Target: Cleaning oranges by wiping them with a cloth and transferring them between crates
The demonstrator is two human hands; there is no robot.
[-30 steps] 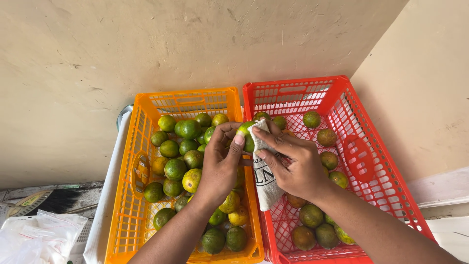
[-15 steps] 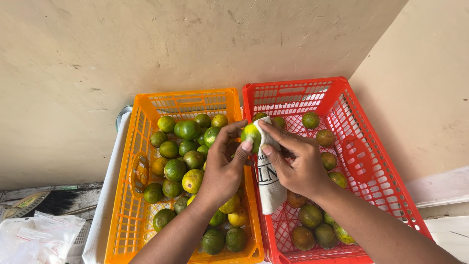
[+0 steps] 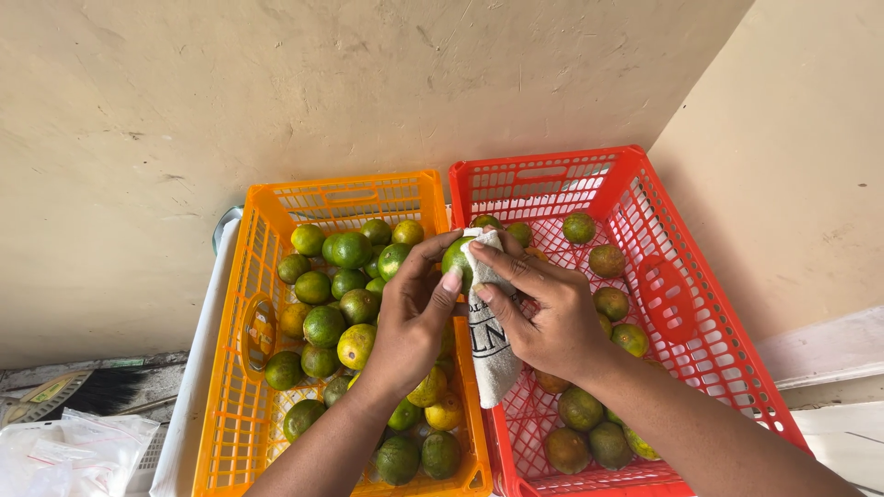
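Above the rim shared by the orange crate [image 3: 230,368] and red crate [image 3: 718,368], the left hand [image 3: 414,317] pinches a green citrus fruit [image 3: 456,260] steady so the right hand [image 3: 543,317], fingers pressed, can rub a white cloth [image 3: 488,345] against it.
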